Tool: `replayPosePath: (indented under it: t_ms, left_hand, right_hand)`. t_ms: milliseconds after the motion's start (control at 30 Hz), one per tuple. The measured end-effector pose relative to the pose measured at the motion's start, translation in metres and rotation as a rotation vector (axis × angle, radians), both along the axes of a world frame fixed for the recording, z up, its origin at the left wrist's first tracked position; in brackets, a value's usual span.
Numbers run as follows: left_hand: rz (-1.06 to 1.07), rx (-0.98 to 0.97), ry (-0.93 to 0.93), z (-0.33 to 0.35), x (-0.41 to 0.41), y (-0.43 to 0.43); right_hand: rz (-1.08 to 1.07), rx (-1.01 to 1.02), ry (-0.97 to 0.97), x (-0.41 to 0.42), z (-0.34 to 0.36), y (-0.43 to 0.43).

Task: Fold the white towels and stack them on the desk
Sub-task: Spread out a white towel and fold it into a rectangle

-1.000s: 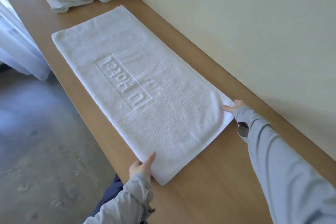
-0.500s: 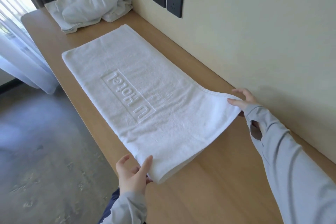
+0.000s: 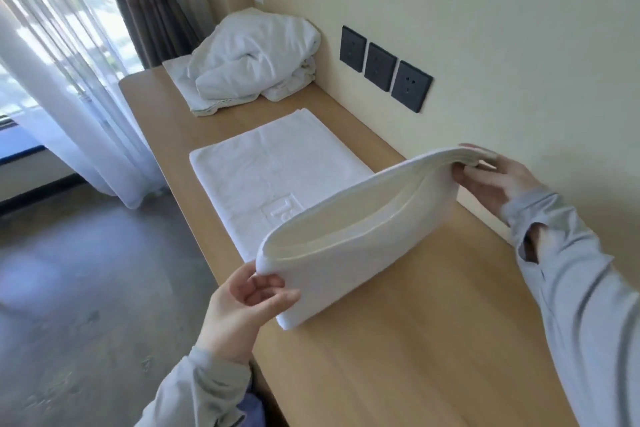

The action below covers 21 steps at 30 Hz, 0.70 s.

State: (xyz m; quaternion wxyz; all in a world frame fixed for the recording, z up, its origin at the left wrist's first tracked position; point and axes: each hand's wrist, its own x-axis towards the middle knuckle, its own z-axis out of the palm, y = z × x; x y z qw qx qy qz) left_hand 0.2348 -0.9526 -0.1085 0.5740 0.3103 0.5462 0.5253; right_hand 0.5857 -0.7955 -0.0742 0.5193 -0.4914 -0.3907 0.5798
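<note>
1. Counter (image 3: 415,340) of pale wood runs along the cream wall, from the near right corner back to the window.
2. Sheer white curtain (image 3: 69,80) hangs at the left, with a dark drape (image 3: 145,0) behind it.
3. White towel (image 3: 346,246) lies lengthwise on the counter. Its far half is flat, with embossed lettering (image 3: 280,210) partly showing. Its near end is held up off the wood and curves back over the flat part, and the fold rests on the counter.
4. Heap of crumpled white linen (image 3: 249,62) sits at the far end of the counter against the wall, just beyond the towel and apart from it.
5. Right hand (image 3: 502,184), in a grey sleeve, is close to the wall. Its fingers (image 3: 478,180) are clamped on the raised end's wall-side corner.
6. Left hand (image 3: 239,308) is at the counter's front edge. Its fingers (image 3: 263,282) and thumb pinch the other raised corner.
7. Three dark sockets (image 3: 384,68) sit in a row on the wall above the counter, between the heap and the right hand.
</note>
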Motion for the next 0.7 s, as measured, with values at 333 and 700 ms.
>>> replayPosePath:
  t_ms: [333,700]
  left_hand:
    - [0.086,0.206,0.457,-0.004,-0.111,0.119]
    - [0.094,0.114,0.654,-0.041,-0.196,0.233]
  right_hand:
    - [-0.338,0.077,-1.032,-0.122,0.026,0.117]
    - [-0.358,0.137,-1.086,-0.23,0.0,0.235]
